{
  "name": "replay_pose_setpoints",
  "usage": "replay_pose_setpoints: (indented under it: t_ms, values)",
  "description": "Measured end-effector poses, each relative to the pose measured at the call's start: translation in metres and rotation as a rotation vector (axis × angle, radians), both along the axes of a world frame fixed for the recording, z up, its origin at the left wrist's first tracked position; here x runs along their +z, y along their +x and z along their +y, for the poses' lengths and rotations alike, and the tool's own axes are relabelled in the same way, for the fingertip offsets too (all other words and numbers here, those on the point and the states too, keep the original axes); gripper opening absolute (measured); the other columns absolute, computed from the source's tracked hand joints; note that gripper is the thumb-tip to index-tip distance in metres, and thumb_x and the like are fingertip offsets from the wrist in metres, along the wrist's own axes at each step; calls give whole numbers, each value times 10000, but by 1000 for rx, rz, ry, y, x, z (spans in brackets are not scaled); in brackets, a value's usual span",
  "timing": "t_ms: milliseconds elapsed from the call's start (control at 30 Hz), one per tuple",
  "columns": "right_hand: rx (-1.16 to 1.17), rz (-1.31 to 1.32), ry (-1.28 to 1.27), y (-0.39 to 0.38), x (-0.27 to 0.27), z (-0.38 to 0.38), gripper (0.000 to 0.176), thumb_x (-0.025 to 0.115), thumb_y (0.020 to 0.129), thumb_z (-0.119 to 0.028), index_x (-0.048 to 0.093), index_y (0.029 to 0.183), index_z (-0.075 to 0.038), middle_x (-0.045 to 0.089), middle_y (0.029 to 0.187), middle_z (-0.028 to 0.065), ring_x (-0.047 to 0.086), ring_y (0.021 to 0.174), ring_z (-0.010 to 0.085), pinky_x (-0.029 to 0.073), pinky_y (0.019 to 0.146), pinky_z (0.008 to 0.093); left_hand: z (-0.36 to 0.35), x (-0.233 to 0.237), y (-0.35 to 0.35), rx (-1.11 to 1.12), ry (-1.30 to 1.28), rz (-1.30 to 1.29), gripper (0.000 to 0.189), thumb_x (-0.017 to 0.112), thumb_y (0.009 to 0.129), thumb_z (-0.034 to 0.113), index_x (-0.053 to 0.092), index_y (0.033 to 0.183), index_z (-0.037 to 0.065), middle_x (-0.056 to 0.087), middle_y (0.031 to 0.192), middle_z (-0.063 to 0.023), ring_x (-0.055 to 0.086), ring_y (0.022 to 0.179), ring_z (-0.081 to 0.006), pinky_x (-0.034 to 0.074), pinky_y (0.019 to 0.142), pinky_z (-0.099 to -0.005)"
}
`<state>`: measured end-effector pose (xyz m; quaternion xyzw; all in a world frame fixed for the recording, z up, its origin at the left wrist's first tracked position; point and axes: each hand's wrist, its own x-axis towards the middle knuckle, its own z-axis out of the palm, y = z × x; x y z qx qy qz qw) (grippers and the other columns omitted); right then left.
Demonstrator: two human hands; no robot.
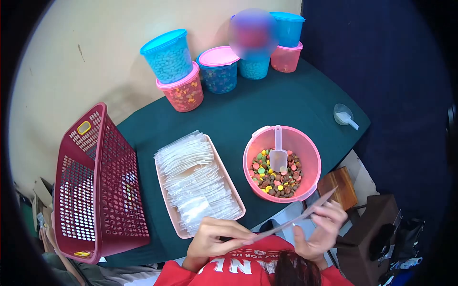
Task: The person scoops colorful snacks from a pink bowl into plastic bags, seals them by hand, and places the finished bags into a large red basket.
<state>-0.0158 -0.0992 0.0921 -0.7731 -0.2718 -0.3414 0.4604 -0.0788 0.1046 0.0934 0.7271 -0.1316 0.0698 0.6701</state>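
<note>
Your left hand [217, 239] has its grip pinched on one end of a thin, pale flat piece [304, 214], held slantwise over your lap, just below the pink bucket [311, 155]. Right hand [318, 234] at the far end, thumb apart from fingers; cannot tell whether its grip is closed. Bucket, on the desk [224, 119], holds multicoloured pieces [282, 189] and a scoop [278, 159].

A thin, pale sheet [300, 217] slants, nearly edge-on.

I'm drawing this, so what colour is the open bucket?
The open bucket is pink; the head view shows it best.
</note>
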Motion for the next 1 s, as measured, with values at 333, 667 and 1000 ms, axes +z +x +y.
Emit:
replay_pose_setpoints:
  t_ms: [333,667,1000]
  values:
    - [957,216,-2,90,-19,23,633,796,547,-183,463,1065,-35,480,970,116,506,881,247,433,736,327,-47,-20,61,389,146,-503,153,704,565,-52,576,627,4,571,626,-90,599,589,-216,510,558,-298]
    - [1331,541,-28,193,-49,-21,322,734,617,-71,625,913,-1,640,848,126,634,744,197,482,717,275,-94,-28,119,400,316,-301,138,687,619,-27,556,635,15,541,626,-50,577,602,-165,457,514,-271]
    - [1326,691,-72,232,-47,-32,301,585,685,59,577,983,19,640,839,129,634,750,160,495,646,231,-137,-33,136,581,379,-146,113,684,626,-18,591,684,10,599,710,-75,608,703,-206,492,628,-273]
